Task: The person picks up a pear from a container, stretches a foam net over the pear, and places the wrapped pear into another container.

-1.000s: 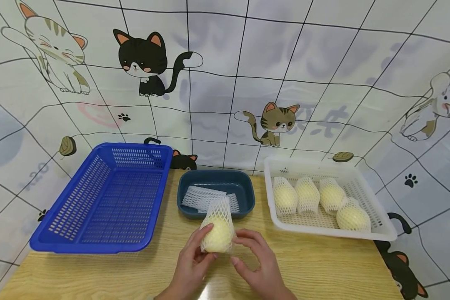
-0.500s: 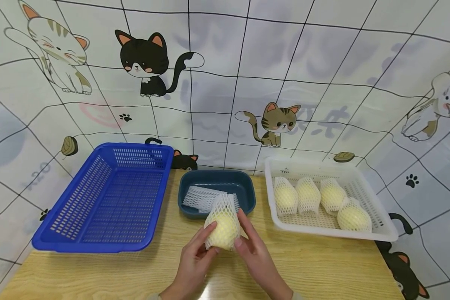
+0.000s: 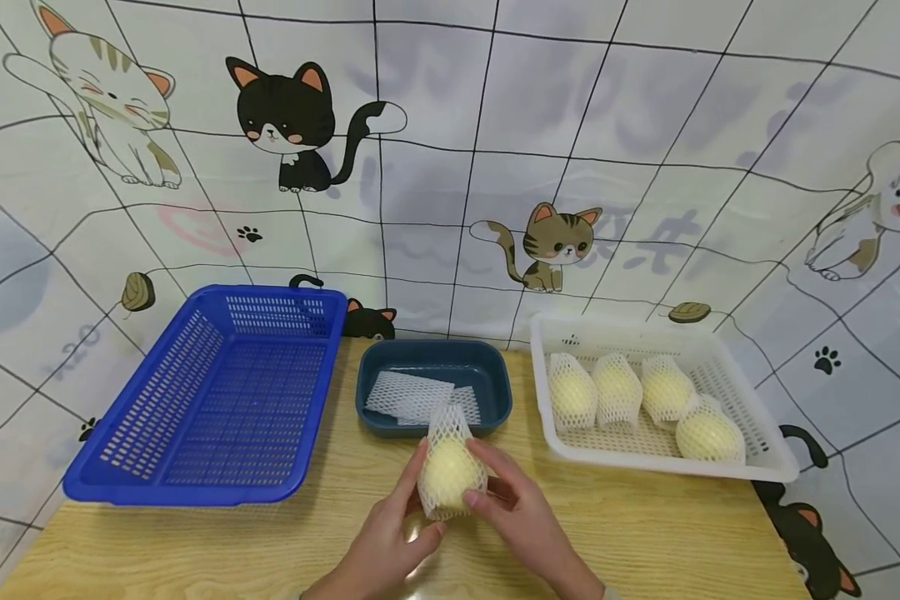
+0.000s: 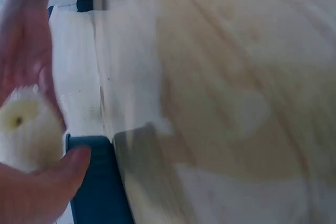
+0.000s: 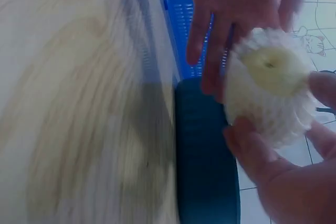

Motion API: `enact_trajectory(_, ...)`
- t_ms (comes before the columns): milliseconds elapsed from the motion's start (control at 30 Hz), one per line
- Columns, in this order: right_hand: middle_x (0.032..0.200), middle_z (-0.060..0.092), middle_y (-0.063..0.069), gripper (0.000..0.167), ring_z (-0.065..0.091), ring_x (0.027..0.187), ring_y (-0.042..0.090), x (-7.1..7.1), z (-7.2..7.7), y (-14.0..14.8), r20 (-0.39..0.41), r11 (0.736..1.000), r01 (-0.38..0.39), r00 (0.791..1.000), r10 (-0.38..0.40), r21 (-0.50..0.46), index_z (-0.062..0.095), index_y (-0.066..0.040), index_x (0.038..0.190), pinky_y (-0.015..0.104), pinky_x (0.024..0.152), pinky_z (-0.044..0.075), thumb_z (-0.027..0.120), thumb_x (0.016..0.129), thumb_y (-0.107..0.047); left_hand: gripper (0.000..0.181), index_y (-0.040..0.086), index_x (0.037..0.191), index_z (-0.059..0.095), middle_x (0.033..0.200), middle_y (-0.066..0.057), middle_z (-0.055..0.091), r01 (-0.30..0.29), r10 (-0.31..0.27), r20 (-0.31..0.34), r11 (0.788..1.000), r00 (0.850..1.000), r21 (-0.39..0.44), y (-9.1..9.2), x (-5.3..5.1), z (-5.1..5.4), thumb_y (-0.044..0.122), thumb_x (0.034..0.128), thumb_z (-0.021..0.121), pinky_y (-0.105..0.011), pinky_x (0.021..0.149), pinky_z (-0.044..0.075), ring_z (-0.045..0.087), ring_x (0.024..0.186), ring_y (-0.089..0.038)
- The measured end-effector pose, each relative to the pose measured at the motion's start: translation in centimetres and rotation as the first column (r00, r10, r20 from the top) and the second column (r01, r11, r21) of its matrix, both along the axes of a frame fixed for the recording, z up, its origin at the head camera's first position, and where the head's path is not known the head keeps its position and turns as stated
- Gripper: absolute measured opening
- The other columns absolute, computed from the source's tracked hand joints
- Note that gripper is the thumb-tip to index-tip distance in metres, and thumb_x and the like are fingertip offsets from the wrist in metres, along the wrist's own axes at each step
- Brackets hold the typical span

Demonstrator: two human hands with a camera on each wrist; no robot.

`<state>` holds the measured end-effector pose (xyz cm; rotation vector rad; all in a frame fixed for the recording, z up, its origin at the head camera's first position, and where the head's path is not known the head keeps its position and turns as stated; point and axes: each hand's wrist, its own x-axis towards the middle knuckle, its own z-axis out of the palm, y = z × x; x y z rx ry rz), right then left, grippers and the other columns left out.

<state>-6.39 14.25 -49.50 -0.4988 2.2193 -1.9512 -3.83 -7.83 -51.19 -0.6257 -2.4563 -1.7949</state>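
A round pale yellow fruit (image 3: 450, 473) in a white foam net sleeve (image 3: 447, 423) is held above the table in the head view. My right hand (image 3: 523, 521) grips it from the right, thumb in front and fingers at its upper side. On the other side, my left hand (image 3: 386, 529) has its fingers extended beside the net, with the thumb apart from the fruit. In the right wrist view the fruit's dimpled end (image 5: 270, 65) shows bare inside the net's opening. The left wrist view shows that same end of the fruit (image 4: 21, 119).
A dark teal tray (image 3: 371, 417) behind the hands holds flat foam nets (image 3: 408, 393). To the left stands a blue basket (image 3: 243, 417). At the right, a white basket (image 3: 645, 454) contains several netted fruits (image 3: 570, 396). Beneath everything is a wood-grain table (image 3: 217, 550).
The netted fruit has shifted slightly right and turned more upright. My right hand has come in and taken hold of it, while my left thumb and fingers have loosened from their grip.
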Motion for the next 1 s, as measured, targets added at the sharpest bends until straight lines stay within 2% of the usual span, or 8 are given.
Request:
enact_trajectory(100, 0.157, 0.04, 0.022, 0.055, 0.058, 0.125, 0.031, 0.1, -0.1, 0.4, 0.063, 0.996, -0.061, 0.996, 0.057, 0.058, 0.051, -0.011, 0.152, 0.029, 0.095, 0.055, 0.069, 0.101, -0.013, 0.094, 0.013, 0.166, 0.018, 0.139, -0.017, 0.062, 0.082, -0.076, 0.08, 0.994, 0.994, -0.071, -0.7, 0.0, 0.1, 0.009, 0.0905, 0.074, -0.031, 0.097, 0.054, 0.066, 0.109, -0.011)
enact_trajectory(233, 0.154, 0.039, 0.026, 0.058, 0.059, 0.122, 0.039, 0.3, -0.9, 0.4, 0.11, 0.988, -0.121, 0.988, 0.11, 0.098, 0.047, -0.009, 0.154, 0.027, 0.092, 0.055, 0.069, 0.101, -0.016, 0.09, 0.007, 0.165, 0.021, 0.125, -0.011, 0.067, 0.126, -0.107, 0.125, 0.981, 0.986, -0.148, -1.0, -0.3, -0.5, 0.008, 0.0922, 0.073, -0.025, 0.083, 0.056, 0.064, 0.094, -0.004)
enact_trajectory(500, 0.154, 0.039, 0.026, 0.059, 0.059, 0.123, 0.04, 0.3, -1.5, 0.3, 0.086, 0.978, -0.139, 0.988, 0.127, 0.158, 0.046, -0.009, 0.155, 0.027, 0.091, 0.055, 0.068, 0.102, -0.021, 0.082, 0.001, 0.161, 0.029, 0.109, 0.0, 0.062, 0.112, -0.102, 0.049, 0.937, 0.994, -0.331, -1.3, -1.0, -0.7, 0.017, 0.0941, 0.074, -0.022, 0.072, 0.05, 0.054, 0.081, -0.003)
enact_trajectory(667, 0.152, 0.042, 0.025, 0.058, 0.058, 0.123, 0.038, 0.3, -1.6, 0.3, 0.023, 0.966, -0.129, 0.992, 0.127, 0.224, 0.045, -0.009, 0.155, 0.03, 0.093, 0.056, 0.067, 0.103, -0.022, 0.083, 0.003, 0.158, 0.037, 0.128, -0.008, 0.058, 0.057, -0.067, -0.004, 0.887, 0.998, -0.459, -1.4, -1.2, -0.1, 0.029, 0.0903, 0.078, -0.037, 0.086, 0.057, 0.062, 0.104, -0.017)
enact_trajectory(767, 0.151, 0.045, 0.021, 0.06, 0.058, 0.125, 0.037, 0.6, -1.5, 0.3, -0.114, 0.912, -0.044, 0.989, 0.098, 0.407, 0.048, -0.014, 0.155, 0.043, 0.095, 0.056, 0.068, 0.102, -0.034, 0.087, 0.005, 0.156, 0.041, 0.138, -0.013, 0.049, -0.001, -0.029, -0.053, 0.869, 0.998, -0.495, -1.2, -1.4, 0.1, 0.031, 0.085, 0.084, -0.044, 0.09, 0.057, 0.062, 0.11, -0.024)
enact_trajectory(867, 0.154, 0.045, 0.018, 0.072, 0.058, 0.127, 0.036, 0.9, -1.3, 0.3, -0.234, 0.811, 0.06, 0.967, 0.096, 0.582, 0.047, -0.02, 0.156, 0.054, 0.093, 0.056, 0.073, 0.095, -0.049, 0.096, 0.011, 0.158, 0.039, 0.144, -0.018, 0.041, -0.04, -0.023, -0.12, 0.866, 0.993, -0.499, -1.1, -1.5, 0.1, 0.029, 0.0793, 0.09, -0.046, 0.088, 0.058, 0.063, 0.112, -0.028)
enact_trajectory(933, 0.158, 0.041, 0.019, 0.085, 0.06, 0.125, 0.038, 1.0, -1.2, 0.3, -0.253, 0.766, 0.074, 0.96, 0.118, 0.638, 0.042, -0.019, 0.159, 0.056, 0.09, 0.057, 0.079, 0.089, -0.052, 0.1, 0.02, 0.161, 0.036, 0.149, -0.021, 0.038, -0.037, -0.041, -0.144, 0.864, 0.989, -0.502, -1.0, -1.6, 0.1, 0.027, 0.0778, 0.092, -0.047, 0.087, 0.058, 0.062, 0.115, -0.031)
enact_trajectory(1000, 0.162, 0.035, 0.02, 0.097, 0.062, 0.122, 0.039, 1.1, -1.2, 0.3, -0.233, 0.741, 0.049, 0.961, 0.147, 0.67, 0.034, -0.018, 0.162, 0.054, 0.09, 0.057, 0.083, 0.085, -0.051, 0.102, 0.028, 0.162, 0.033, 0.153, -0.024, 0.034, 0.002, -0.077, -0.127, 0.862, 0.989, -0.508, -1.0, -1.6, 0.1, 0.025, 0.0791, 0.092, -0.048, 0.088, 0.059, 0.061, 0.12, -0.036)
